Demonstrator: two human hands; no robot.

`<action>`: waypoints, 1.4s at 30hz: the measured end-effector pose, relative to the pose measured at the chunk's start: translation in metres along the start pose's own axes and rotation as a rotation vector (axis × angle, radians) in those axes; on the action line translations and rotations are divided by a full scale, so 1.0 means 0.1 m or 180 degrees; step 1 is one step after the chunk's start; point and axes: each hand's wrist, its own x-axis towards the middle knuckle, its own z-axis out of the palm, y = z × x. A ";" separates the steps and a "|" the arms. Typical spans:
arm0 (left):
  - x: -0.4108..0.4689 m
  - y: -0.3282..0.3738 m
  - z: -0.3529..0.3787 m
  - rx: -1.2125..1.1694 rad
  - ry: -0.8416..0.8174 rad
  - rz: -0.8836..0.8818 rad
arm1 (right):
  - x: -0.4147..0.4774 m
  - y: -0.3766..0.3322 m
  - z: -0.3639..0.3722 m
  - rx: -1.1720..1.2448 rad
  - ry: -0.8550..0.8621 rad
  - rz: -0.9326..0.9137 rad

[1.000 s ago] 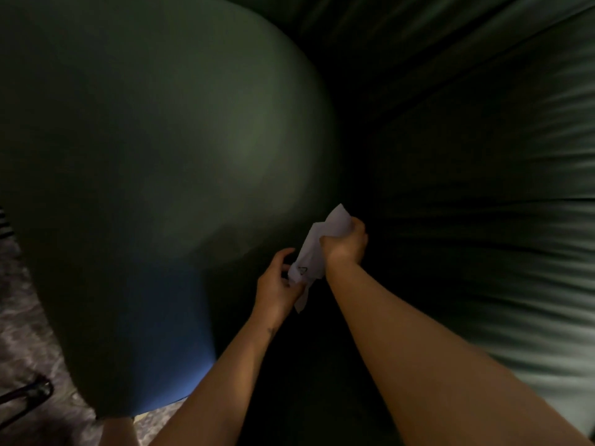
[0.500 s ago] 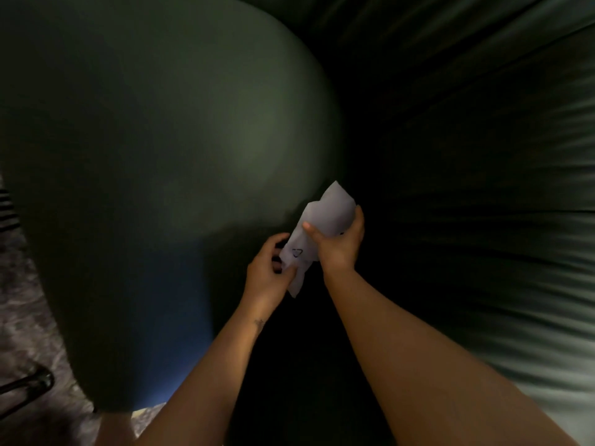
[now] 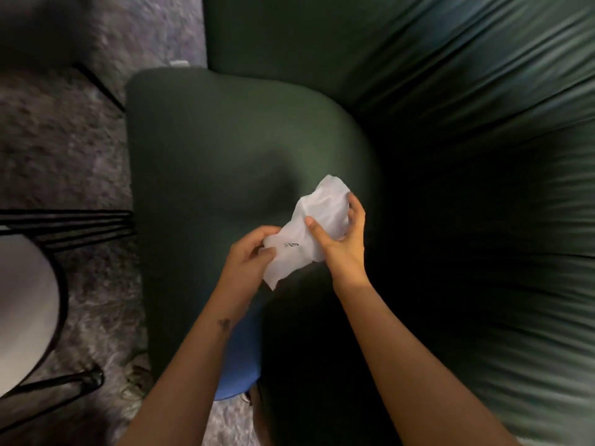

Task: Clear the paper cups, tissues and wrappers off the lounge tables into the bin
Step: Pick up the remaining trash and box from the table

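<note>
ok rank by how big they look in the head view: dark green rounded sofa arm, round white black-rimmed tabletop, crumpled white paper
1. dark green rounded sofa arm, largest by far.
2 or 3, unsure: round white black-rimmed tabletop, cut off by the frame, and crumpled white paper, nearer the camera, look alike.

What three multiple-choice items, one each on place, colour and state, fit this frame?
1. Where is the round white table?
A. left edge of view
B. right edge of view
C. beneath the arms
2. What colour is the upholstery below the arms?
A. red
B. dark green
C. yellow
3. How is the white paper held?
A. lying loose, untouched
B. by one hand only
C. by both hands

Answers: 1 A, its pale top shows at far left. 2 B, the cushion reads dark green. 3 C, the left hand pinches one end and the right hand grips the other.
</note>
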 end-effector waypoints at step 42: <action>-2.64 0.13 -4.32 0.1590 0.3403 0.0577 | -3.52 -0.40 3.89 -0.1184 -0.2500 -0.2605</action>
